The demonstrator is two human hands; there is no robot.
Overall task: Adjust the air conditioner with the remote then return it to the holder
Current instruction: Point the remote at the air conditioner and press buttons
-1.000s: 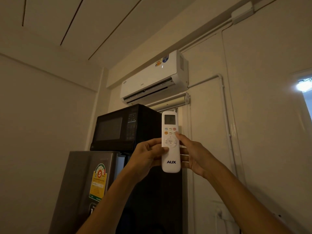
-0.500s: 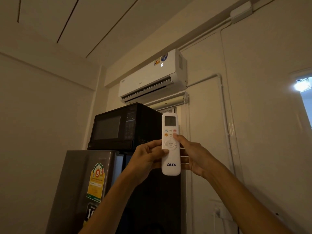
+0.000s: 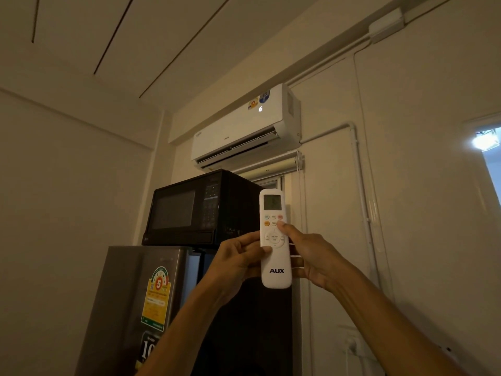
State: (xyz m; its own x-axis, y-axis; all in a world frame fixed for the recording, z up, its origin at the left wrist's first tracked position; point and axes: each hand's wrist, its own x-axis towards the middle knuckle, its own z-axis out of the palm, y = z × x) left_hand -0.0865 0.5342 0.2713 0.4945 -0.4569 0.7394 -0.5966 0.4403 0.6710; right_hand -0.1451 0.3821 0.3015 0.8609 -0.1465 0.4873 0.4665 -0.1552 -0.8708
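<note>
A white AUX remote [image 3: 275, 270] is held upright in front of me, pointing up at the white air conditioner [image 3: 238, 134] mounted high on the wall. My left hand [image 3: 238, 260] grips the remote's left side, thumb on its edge. My right hand [image 3: 311, 256] holds the right side, with its thumb on the small coloured buttons below the screen. A lit digit glows on the air conditioner's front panel and its louvre stands open. No holder is in view.
A black microwave [image 3: 195, 210] sits on a grey fridge [image 3: 141, 294] just left of my hands. A rolled blind [image 3: 271, 166] hangs under the air conditioner. White pipes [image 3: 360, 185] run down the right wall, with a bright window [image 3: 488, 142] at far right.
A lit display has come on at the air conditioner's front. My right thumb has moved up from the round menu pad to the small buttons above it. The remote sits slightly lower.
</note>
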